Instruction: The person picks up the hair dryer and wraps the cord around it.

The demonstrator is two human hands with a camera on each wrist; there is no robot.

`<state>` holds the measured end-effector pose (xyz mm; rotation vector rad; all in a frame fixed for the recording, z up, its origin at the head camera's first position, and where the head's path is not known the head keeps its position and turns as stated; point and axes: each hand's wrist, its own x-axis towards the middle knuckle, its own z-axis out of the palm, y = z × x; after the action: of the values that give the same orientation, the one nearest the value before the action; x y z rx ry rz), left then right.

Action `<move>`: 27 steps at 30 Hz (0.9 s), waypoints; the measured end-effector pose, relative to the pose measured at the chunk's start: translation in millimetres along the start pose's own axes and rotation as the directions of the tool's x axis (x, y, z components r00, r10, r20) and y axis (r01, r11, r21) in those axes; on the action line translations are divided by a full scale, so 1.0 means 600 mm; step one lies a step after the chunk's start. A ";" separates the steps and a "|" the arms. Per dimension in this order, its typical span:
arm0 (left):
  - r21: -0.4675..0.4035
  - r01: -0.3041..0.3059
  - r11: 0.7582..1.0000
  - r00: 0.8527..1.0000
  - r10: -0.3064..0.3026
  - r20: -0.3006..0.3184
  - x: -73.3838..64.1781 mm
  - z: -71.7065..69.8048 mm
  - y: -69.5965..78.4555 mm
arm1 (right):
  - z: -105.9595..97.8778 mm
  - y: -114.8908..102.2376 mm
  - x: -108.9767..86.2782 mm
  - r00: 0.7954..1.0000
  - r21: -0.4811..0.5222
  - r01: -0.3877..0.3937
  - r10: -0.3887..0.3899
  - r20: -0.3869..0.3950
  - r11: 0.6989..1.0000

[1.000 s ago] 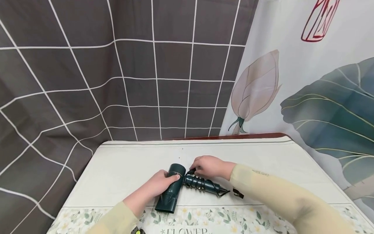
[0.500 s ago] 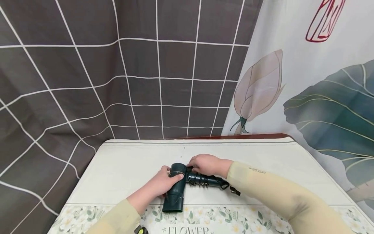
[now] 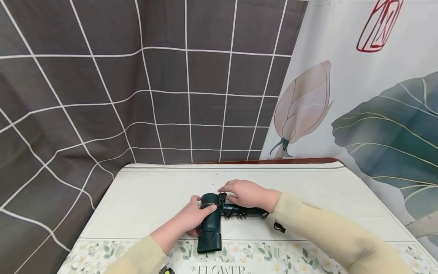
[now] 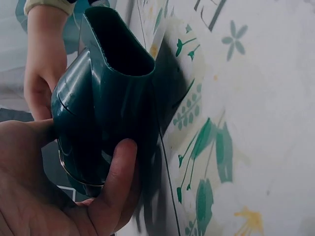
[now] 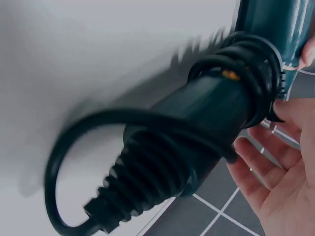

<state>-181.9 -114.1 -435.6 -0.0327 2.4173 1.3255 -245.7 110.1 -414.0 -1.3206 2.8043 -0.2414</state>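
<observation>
A dark green hair dryer (image 3: 210,224) is held in my left hand (image 3: 191,217). The left thumb lies over its barrel, with fingers around the far side, as the left wrist view also shows. Its nozzle (image 4: 115,44) points toward me. The handle (image 5: 202,108) extends right, with the black cord (image 5: 103,118) wound around it. My right hand (image 3: 248,194) is at the handle's upper end, its fingers fairly straight and spread. One fingertip touches a small black piece (image 3: 222,196), perhaps the plug, beside the barrel. The other right fingers (image 5: 246,169) are loose beside the handle.
A white table cover (image 3: 164,182) with a printed floral band (image 3: 109,249) lies underneath. Behind the table hangs a dark grey curtain with white grid lines (image 3: 205,110); a white curtain with a flower print (image 3: 301,110) is at right. A small black object (image 3: 279,227) shows below the right cuff.
The hair dryer has turned so its nozzle points more directly toward me and has shifted slightly right. My right hand's fingers have straightened over the small black piece.
</observation>
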 end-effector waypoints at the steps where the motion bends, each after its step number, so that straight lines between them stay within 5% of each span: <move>1: -0.003 -0.001 1.000 1.000 0.001 -0.001 0.000 0.000 0.000 | -0.001 -0.002 -0.004 1.000 -0.005 0.012 -0.012 -0.021 1.000; 10: -0.003 -0.032 0.999 0.999 0.031 -0.010 0.000 0.002 -0.003 | 0.013 -0.036 -0.049 0.961 -0.009 0.176 -0.174 -0.214 0.984; 21: -0.008 -0.023 1.000 1.000 0.023 -0.020 -0.003 0.003 -0.005 | 0.059 -0.070 -0.096 0.988 -0.044 0.146 -0.147 -0.037 0.988; 27: -0.018 -0.020 1.000 1.000 0.019 -0.023 -0.004 0.006 -0.003 | 0.056 -0.072 -0.107 0.993 -0.037 0.111 -0.112 -0.040 0.993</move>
<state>-178.0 -112.4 -438.2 -0.0293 2.4306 1.3631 -168.6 128.5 -442.7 -1.4996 2.7848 -0.2270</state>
